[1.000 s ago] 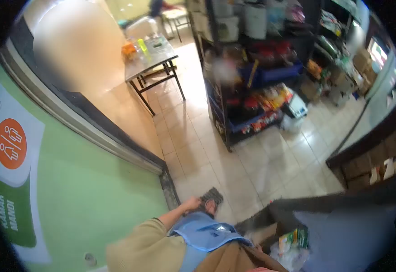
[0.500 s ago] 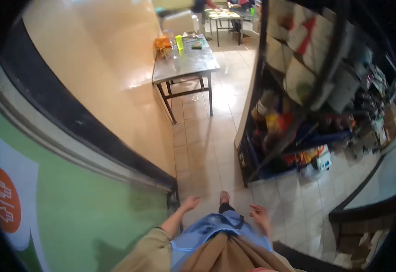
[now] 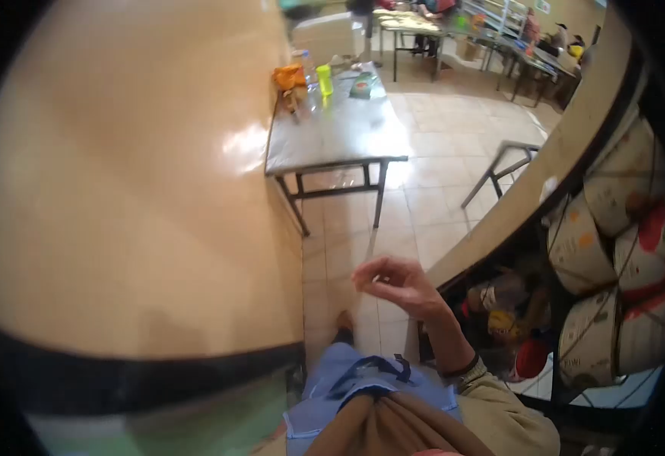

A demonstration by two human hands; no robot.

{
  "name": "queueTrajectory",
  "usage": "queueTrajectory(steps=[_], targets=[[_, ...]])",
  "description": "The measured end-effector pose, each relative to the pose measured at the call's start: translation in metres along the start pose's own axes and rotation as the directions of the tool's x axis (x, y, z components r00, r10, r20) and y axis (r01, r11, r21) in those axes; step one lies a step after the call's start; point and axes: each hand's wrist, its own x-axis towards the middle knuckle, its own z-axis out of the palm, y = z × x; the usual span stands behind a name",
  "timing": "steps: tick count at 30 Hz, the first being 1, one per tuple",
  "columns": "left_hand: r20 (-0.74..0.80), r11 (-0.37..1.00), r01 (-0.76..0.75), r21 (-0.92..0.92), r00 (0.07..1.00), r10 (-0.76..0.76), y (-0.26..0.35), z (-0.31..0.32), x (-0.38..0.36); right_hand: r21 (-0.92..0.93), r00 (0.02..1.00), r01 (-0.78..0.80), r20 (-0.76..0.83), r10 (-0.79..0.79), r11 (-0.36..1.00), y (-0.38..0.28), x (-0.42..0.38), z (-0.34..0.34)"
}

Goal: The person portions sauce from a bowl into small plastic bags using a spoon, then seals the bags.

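Right hand (image 3: 398,287) is hovering over the floor (image 3: 427,228), loosely curled and gripping nothing visible; the left hand is not showing, so I cannot tell its state. Beyond the right hand and slightly left, the shiny tabletop (image 3: 340,133) is standing well apart, its long axis running near to far. Tubs (image 3: 589,327) are crowding the near right, partly hidden. The far yellow-green container (image 3: 325,80) is looking blurred.
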Motion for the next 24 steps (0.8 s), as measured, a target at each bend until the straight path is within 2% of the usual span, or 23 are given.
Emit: queueTrajectory(steps=[3,4,6,7,8,9,10,12,14,15,17,18,20,21,22,24], targets=[[0.056,0.996,-0.072,0.06,0.996,0.068,0.081,-0.035,0.051,0.241,0.966,0.211,0.098,-0.24,0.947,-0.048,0.048,-0.004],[0.067,0.992,-0.105,0.068,0.993,0.101,0.112,-0.052,0.073,0.264,0.939,0.263,0.15,-0.309,0.928,-0.064,0.061,-0.01],[0.077,0.985,-0.158,0.066,0.985,0.153,0.183,-0.086,0.129,0.345,0.921,0.284,0.16,-0.354,0.894,-0.095,0.082,-0.02],[0.072,0.989,-0.151,-0.001,0.986,0.15,0.223,-0.104,0.153,0.391,0.912,0.296,0.155,-0.38,0.871,-0.108,0.09,-0.024],[-0.043,0.969,-0.131,-0.209,0.991,0.125,0.272,-0.121,0.152,0.42,0.906,0.313,0.136,-0.4,0.852,-0.117,0.097,-0.031],[-0.083,0.967,-0.126,-0.222,0.991,0.11,0.328,-0.142,0.153,0.48,0.872,0.338,0.164,-0.461,0.81,-0.121,0.107,-0.039],[-0.104,0.898,-0.211,-0.386,0.977,0.184,0.37,-0.155,0.169,0.535,0.833,0.355,0.191,-0.519,0.767,-0.128,0.12,-0.047],[-0.12,0.796,-0.338,-0.502,0.939,0.322,0.45,-0.176,0.173,0.576,0.748,0.422,0.215,-0.627,0.7,-0.133,0.144,-0.067],[-0.173,0.736,-0.448,-0.507,0.89,0.422,0.518,-0.183,0.15,0.546,0.644,0.536,0.229,-0.73,0.644,-0.141,0.168,-0.091],[-0.203,0.698,-0.508,-0.505,0.856,0.475,0.549,-0.187,0.145,0.529,0.641,0.539,0.248,-0.726,0.656,-0.146,0.177,-0.105],[-0.171,0.712,-0.532,-0.459,0.839,0.517,0.583,-0.183,0.141,0.499,0.637,0.542,0.281,-0.718,0.676,-0.153,0.196,-0.133],[-0.158,0.715,-0.544,-0.44,0.83,0.535,0.595,-0.177,0.14,0.543,0.566,0.581,0.266,-0.78,0.606,-0.158,0.211,-0.144],[-0.123,0.658,-0.666,-0.351,0.729,0.673,0.61,-0.166,0.136,0.606,0.43,0.646,0.215,-0.877,0.465,-0.164,0.247,-0.161],[-0.091,0.68,-0.677,-0.281,0.724,0.683,0.603,-0.163,0.146,0.623,0.368,0.673,0.184,-0.911,0.398,-0.166,0.264,-0.17],[-0.057,0.695,-0.686,-0.214,0.719,0.692,0.597,-0.156,0.163,0.609,0.328,0.708,0.163,-0.93,0.357,-0.163,0.279,-0.182],[-0.019,0.711,-0.685,-0.157,0.722,0.692,0.633,-0.148,0.17,0.583,0.298,0.731,0.195,-0.934,0.355,-0.172,0.302,-0.212]])
